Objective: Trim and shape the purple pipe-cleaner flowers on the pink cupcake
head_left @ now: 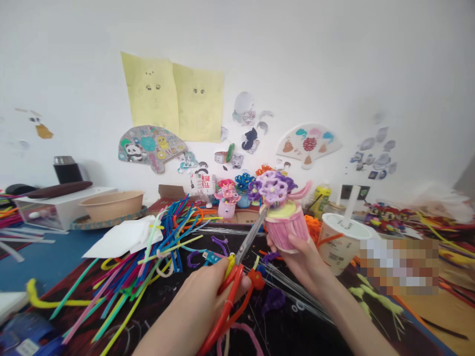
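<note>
Scissors [243,250] near pink pot [285,228]: purple flowers [275,192] above, perhaps, yellow foam [284,211]

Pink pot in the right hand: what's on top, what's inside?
Above the yellow top of the pink pot: a lavender pipe-cleaner flower, darker purple flowers partly behind it. That top covers the pot's inside, so contents can't be seen.

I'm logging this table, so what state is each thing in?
Scissors, in the left hand, tips near the flowers
Pot, in the right hand, tilted
Flowers, open blooms, atop the pot
Cup, lidded, straw in
Bowl, upright
Thermos, capped
Pipe cleaners, heaped loosely
Yellow sheets, up on the wall
Fans, spread, wall-mounted
</note>
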Demonstrator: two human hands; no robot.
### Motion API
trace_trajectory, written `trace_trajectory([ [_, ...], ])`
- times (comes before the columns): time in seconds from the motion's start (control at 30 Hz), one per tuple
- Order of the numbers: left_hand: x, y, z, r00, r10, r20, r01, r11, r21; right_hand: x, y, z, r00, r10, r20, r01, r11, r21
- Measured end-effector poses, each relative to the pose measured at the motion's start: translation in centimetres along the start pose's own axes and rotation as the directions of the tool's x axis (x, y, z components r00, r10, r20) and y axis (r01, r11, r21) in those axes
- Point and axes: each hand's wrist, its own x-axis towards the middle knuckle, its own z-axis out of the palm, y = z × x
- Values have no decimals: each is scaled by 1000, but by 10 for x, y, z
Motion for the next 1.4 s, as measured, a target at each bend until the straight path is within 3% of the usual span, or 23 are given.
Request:
trace_trajectory([
  [0.17,4,0,-3,994,-104,-25,106,990,95,1,-2,-2,998,-2,63,-2,998,66],
  [0.33,5,2,-10,990,-84,-112,99,986,137,6,-2,-7,998,-41,52,35,993,109],
  [0.47,2,1,-15,988,-80,-130,102,979,174,10,-3,-13,999,-2,40,-1,997,83],
  [0.73,-2,-5,-28,992,-76,-100,98,968,233,8,-14,-11,994,100,-48,-98,995,32],
  [1.4,-6,-10,-30,999,-51,0,50,980,190,6,-19,-19,987,158,4,-158,987,-19],
])
